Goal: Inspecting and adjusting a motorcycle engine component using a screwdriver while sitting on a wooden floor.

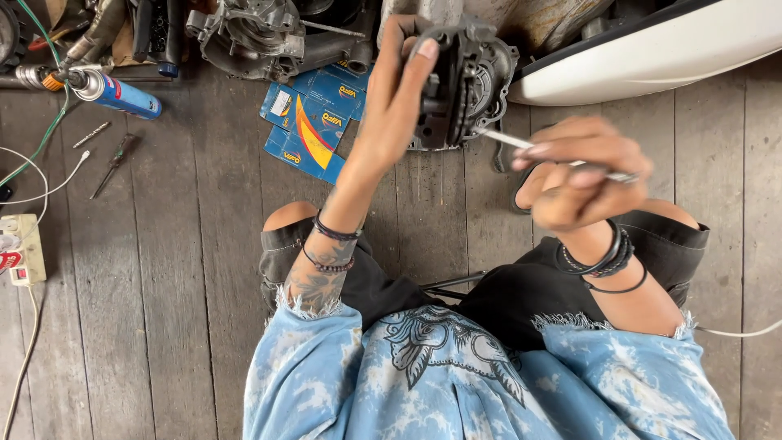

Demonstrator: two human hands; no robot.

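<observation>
The engine part (pixel 464 81) in the left hand (pixel 399 90) is dark grey metal with black patches, and the thin tool (pixel 562 156) in the right hand (pixel 582 175) is bright silver. The shirt (pixel 481 383) is pale blue with white tie-dye mottling and a dark line-drawn figure on the chest, over black shorts (pixel 521 293), with black bracelets (pixel 607 257) at the wrist. On the weathered grey-brown plank floor (pixel 179 269) lie blue cardboard boxes (pixel 314 122) with yellow and red swooshes, a blue spray can (pixel 118 94) with a red band, and a white panel (pixel 652 49) edged in black.

Left hand (pixel 399 90) raised, fingers curled in a grip; right hand (pixel 582 175) clenched (blurred), wrist bent.
</observation>
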